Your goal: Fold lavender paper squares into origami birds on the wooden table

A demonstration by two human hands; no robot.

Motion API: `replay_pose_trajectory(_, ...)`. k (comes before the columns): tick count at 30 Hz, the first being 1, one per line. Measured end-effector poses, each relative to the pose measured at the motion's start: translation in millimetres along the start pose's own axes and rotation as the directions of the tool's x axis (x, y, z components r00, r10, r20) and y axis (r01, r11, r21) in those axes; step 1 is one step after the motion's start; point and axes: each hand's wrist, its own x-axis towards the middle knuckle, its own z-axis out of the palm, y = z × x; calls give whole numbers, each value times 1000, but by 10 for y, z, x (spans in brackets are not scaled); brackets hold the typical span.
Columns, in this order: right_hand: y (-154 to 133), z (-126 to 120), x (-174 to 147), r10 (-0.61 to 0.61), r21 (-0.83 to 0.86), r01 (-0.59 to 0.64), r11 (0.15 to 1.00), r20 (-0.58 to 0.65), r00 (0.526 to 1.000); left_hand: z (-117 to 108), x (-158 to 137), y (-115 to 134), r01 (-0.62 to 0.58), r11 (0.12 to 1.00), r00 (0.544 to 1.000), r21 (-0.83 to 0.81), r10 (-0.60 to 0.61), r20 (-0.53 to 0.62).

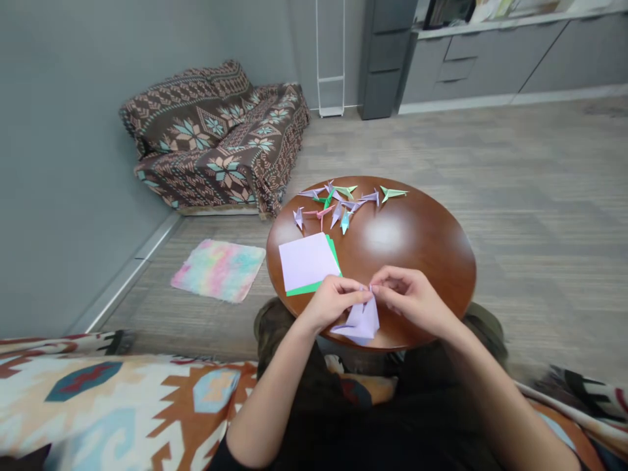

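A partly folded sheet of lavender origami paper (364,320) is pinched at its upper point by both hands, above the near edge of the round brown table (422,242). My left hand (337,297) grips it from the left, thumb and fingers closed on the tip. From the right, my right hand (406,292) pinches the same tip between thumb and forefinger. The folded paper hangs below the fingers, with one corner pointing left. Just beyond my left hand lies a stack of square paper (309,261), lavender on top with green showing beneath.
Several folded paper cranes in purple, green, pink and blue, among them a pale green crane (393,193), lie at the table's far side. A patterned, blanket-covered sofa (216,140) stands beyond. A pastel fluffy mat (219,269) is on the floor at left.
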Motion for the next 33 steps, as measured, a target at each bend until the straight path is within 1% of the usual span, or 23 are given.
replay_pose_trajectory(4,-26,-3,-20,41,49,-43,998,35,999,-6,-5,22,57,998,997,5,-57,45)
replay_pose_trajectory(7,-28,11,-25,61,69,-62,996,28,998,-2,4,24,71,997,996,5,-71,61)
replay_pose_trajectory(11,-1,34,-18,70,73,-69,995,-6,998,12,3,25,68,998,995,-7,-67,69)
replay_pose_trajectory(15,41,51,-8,64,58,-62,996,-32,997,53,-16,47,42,998,997,-39,-39,68)
replay_pose_trajectory(23,85,30,-17,13,0,-13,1000,-68,998,107,7,36,-32,996,999,-82,33,6)
replay_pose_trajectory(28,102,-13,-56,3,-51,-5,999,-30,1000,67,27,40,-85,996,995,-42,82,-54)
replay_pose_trajectory(33,140,-24,-60,-7,-96,2,995,-47,999,64,59,66,-119,993,983,-8,117,-138)
